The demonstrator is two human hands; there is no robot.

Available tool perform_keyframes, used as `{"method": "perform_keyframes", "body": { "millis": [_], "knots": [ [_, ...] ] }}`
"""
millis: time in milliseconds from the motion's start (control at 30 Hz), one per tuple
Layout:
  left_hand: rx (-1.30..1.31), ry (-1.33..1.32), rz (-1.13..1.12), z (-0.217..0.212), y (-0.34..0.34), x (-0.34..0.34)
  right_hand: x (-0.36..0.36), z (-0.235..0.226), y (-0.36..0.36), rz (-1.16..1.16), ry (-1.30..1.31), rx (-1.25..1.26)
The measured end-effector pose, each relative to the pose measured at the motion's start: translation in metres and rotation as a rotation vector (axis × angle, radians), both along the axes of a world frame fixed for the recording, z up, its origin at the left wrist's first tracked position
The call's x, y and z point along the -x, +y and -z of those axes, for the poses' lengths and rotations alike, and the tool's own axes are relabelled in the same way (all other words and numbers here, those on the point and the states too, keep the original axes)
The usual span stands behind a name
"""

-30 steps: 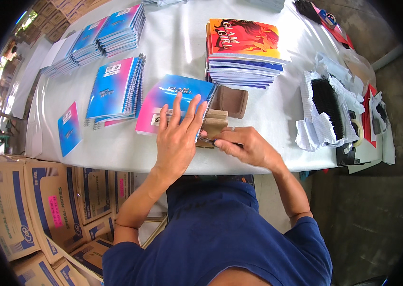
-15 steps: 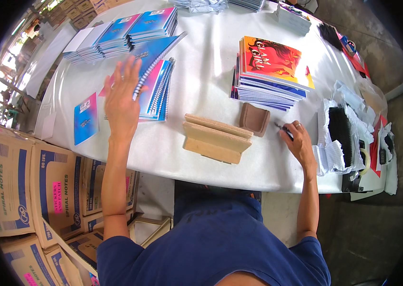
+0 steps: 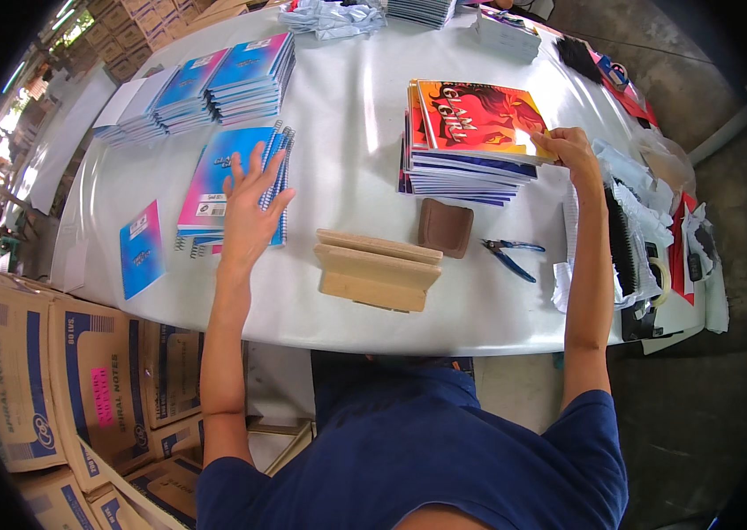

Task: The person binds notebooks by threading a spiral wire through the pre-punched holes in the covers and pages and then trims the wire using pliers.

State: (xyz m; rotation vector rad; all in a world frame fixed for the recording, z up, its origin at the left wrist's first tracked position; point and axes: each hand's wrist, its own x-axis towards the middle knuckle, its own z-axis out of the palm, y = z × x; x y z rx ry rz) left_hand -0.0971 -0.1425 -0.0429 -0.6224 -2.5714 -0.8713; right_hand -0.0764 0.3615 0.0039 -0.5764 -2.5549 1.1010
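The left hand (image 3: 254,208) hangs over a pile of blue-and-pink spiral notebooks (image 3: 201,190), its fingers spread apart and gripping nothing; whether it touches the top cover, I cannot tell. The right hand (image 3: 570,152) is clamped, thumb against fingers, on the near right corner of a red-and-orange book (image 3: 484,119), which lies to that hand's left on top of a stack of books (image 3: 462,178). Closer to the body than the right hand, and to its left, blue-handled pliers (image 3: 513,256) lie open on the counter (image 3: 338,181), with a small brown tray (image 3: 445,228) just beside them. To the left hand's right and nearer the body stands a wooden holder (image 3: 375,276).
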Motion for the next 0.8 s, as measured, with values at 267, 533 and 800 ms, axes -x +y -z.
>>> {"method": "perform_keyframes", "body": {
  "millis": [267, 533, 800],
  "knots": [
    [-0.165, -0.028, 0.172, -0.031, 0.085, -0.007, -0.018, -0.007, -0.013, 0.068, 0.079, 0.058],
    [-0.541, -0.165, 0.214, -0.049, 0.117, -0.010, -0.086, -0.033, -0.084, -0.119, 0.485, 0.140],
    [-0.683, -0.610, 0.851, -0.066, 0.061, -0.051, -0.167, 0.071, -0.181, -0.272, 0.544, 0.616]
  ]
}}
